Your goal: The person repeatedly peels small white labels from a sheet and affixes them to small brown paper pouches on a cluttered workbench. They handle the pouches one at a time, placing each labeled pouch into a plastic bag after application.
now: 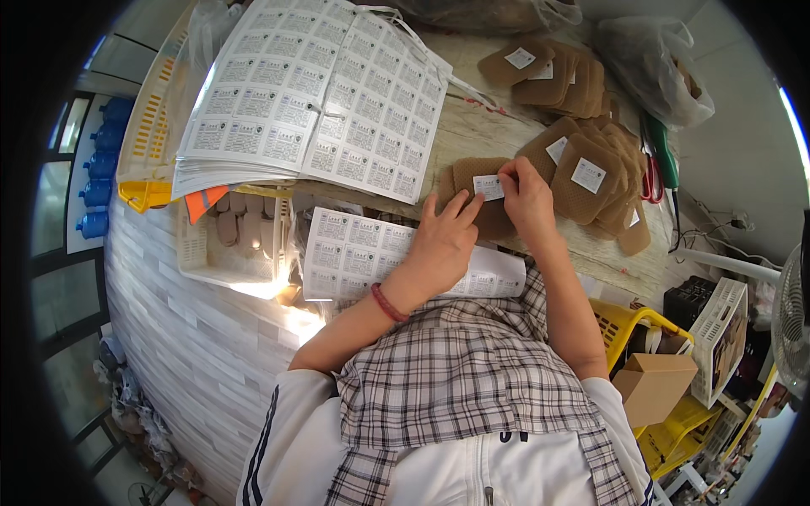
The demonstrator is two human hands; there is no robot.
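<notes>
A white printed label (pixel 487 186) lies on the top brown textured pad (pixel 467 171) of a small stack at the table's near edge. My right hand (pixel 530 207) pinches the label's right end between thumb and forefinger. My left hand (pixel 445 244) rests with fingers spread, its fingertips on the pad and at the label's lower left edge. Below that wrist, a sheet of labels (pixel 333 244) lies across my lap, partly hidden by the left hand and forearm. To the right is a pile of labelled brown pads (pixel 582 190).
A thick stack of label sheets (pixel 278 101) overhangs the table's left side. More labelled pads (pixel 561 80) lie at the back, near a plastic bag (pixel 658 72). Red-handled scissors (pixel 651 177) and a green-handled tool (pixel 662 156) are at the right edge. A yellow crate (pixel 629 320) stands lower right.
</notes>
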